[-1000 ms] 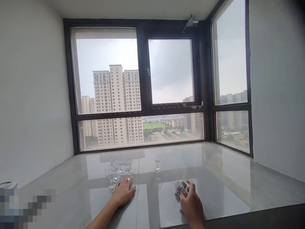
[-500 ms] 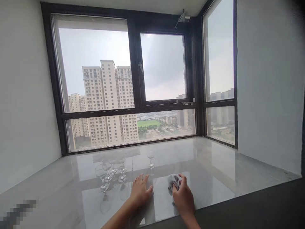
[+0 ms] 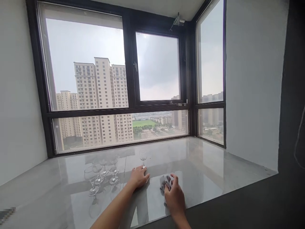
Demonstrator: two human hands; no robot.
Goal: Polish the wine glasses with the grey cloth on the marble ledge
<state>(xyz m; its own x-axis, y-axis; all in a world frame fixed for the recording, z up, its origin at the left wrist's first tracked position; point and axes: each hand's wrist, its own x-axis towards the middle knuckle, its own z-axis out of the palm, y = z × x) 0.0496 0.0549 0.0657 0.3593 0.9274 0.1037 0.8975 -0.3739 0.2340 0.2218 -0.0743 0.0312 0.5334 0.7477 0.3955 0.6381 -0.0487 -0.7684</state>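
A single stemmed glass (image 3: 143, 156) stands upright near the middle of the glossy sill. My left hand (image 3: 139, 176) reaches up to its foot with fingers stretched out and partly covers the base; whether the fingertips touch it I cannot tell. My right hand (image 3: 174, 197), near the front edge, is closed on a crumpled grey cloth (image 3: 166, 182). To the left, several clear stemmed glasses (image 3: 90, 176) stand upright in a close group, overlapping in view.
The grey, reflective windowsill (image 3: 205, 168) ends in a front edge that slants up to the right. Dark-framed windows (image 3: 128, 109) close off the back, and a white wall (image 3: 252, 95) bounds the right side. A blurred dark object (image 3: 7, 215) shows at the lower left.
My left hand has moved forward to the foot of the single glass. My right hand still grips the cloth. The whole view has shifted, so things appear farther left.
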